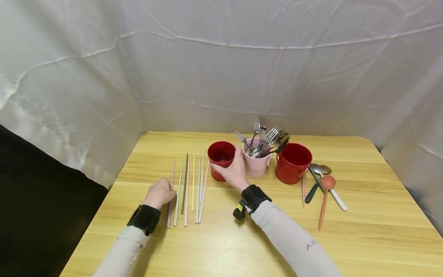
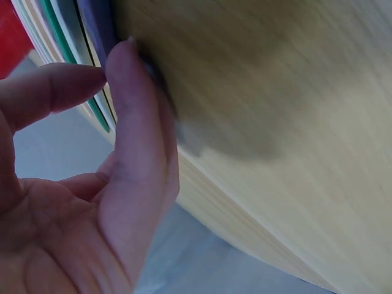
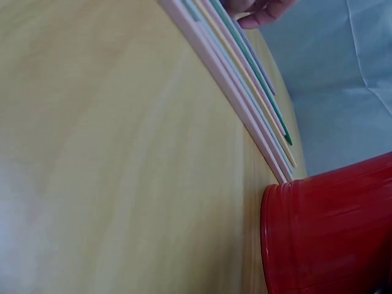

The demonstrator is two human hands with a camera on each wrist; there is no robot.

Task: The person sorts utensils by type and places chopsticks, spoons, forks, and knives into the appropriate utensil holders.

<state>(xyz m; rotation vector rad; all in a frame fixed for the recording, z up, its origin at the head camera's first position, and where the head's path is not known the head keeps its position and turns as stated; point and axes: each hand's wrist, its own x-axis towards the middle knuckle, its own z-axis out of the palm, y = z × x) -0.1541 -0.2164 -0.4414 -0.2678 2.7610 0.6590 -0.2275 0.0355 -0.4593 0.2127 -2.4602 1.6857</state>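
On the left of the table, my left hand [image 1: 160,192] pinches a purple chopstick [image 1: 169,217] between thumb and fingers. The chopstick lies at the left end of a row of several chopsticks in pastel colours, among them a dark green chopstick [image 1: 185,184]. In the left wrist view, the fingertips meet at the purple chopstick [image 2: 98,27]. My right hand [image 1: 237,171] holds a red bucket [image 1: 217,176] by its right side, thumb in front near the rim. This bucket stands upright just right of the chopsticks, its visible inside bare. The right wrist view shows the bucket's wall [image 3: 337,226].
A pink bucket [image 1: 256,169] full of forks [image 1: 271,135] stands right of the held bucket. Beside it is a second red bucket [image 1: 290,175]. Farther right lie crossed spoons, including an orange spoon [image 1: 328,182] and a white-handled spoon [image 1: 338,200]. A pale curtain [image 1: 221,77] hangs behind the table.
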